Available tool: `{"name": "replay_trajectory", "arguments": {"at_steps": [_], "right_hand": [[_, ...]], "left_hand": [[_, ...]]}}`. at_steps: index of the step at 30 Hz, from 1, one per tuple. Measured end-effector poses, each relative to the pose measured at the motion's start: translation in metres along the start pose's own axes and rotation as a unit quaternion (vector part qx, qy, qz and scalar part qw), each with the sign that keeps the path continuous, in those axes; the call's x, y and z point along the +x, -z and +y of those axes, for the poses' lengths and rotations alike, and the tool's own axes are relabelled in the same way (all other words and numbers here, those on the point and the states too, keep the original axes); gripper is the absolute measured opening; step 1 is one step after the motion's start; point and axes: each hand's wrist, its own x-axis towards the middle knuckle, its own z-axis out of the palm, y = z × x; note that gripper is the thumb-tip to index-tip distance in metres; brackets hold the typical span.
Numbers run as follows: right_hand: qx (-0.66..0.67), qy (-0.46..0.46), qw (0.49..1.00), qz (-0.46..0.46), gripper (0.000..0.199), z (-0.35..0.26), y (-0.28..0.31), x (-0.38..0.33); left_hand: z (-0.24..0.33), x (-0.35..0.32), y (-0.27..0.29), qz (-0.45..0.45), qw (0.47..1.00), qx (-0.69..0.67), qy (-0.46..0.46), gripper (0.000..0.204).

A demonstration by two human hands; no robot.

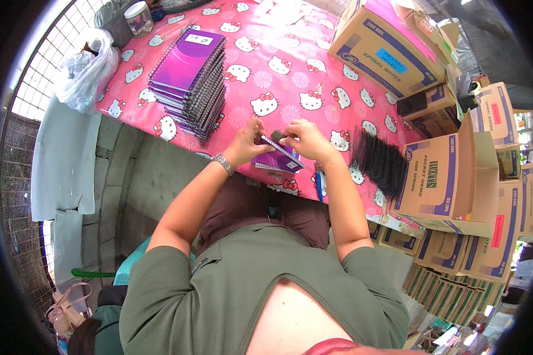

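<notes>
Green shirt (231, 296), hands (244, 145) (308, 141) half-closed, holding purple notebook (273, 159)

The tabletop (293, 89) is pink with white cat faces (264, 105), the notebook (271, 159) and stack (183, 62) purple, spirals (380, 161) black, boxes (367, 50) brown-and-blue, shirt (237, 272) dark green.

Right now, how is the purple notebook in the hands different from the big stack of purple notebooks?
The held notebook has the left hand and right hand on it, but no hand touches the notebook stack. The stack is a much taller pile than the held notebook. The held notebook is near the table's front edge, while the stack stands farther left and back. Both show purple covers.
</notes>
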Motion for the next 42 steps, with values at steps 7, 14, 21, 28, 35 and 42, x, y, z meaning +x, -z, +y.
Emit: {"name": "replay_trajectory", "arguments": {"at_steps": [7,14,21,28,35,42], "right_hand": [[-0.097,-0.127,0.956,0.247,0.038,0.067,-0.028,-0.065],[-0.260,-0.239,0.915,0.194,0.058,0.023,-0.114,-0.175],[0.025,-0.095,0.967,0.235,0.051,-0.068,-0.075,-0.089],[-0.027,-0.078,0.977,0.197,0.045,-0.076,-0.071,-0.053],[0.566,-0.236,0.782,0.114,0.043,-0.067,-0.068,-0.076],[-0.041,-0.290,0.940,0.175,0.043,0.042,-0.058,-0.168]], "left_hand": [[-0.001,-0.013,0.004,0.024,0.999,0.022,-0.038,0.025],[-0.009,-0.019,0.008,0.101,0.982,0.147,-0.059,0.017],[-0.001,-0.020,-0.006,0.159,0.984,0.069,-0.048,0.016],[0.003,-0.025,-0.006,0.166,0.982,0.071,-0.055,0.018],[0.049,-0.029,-0.009,0.191,0.959,0.143,-0.153,0.023],[0.284,-0.005,0.087,0.218,0.764,0.447,-0.410,0.018]]}}
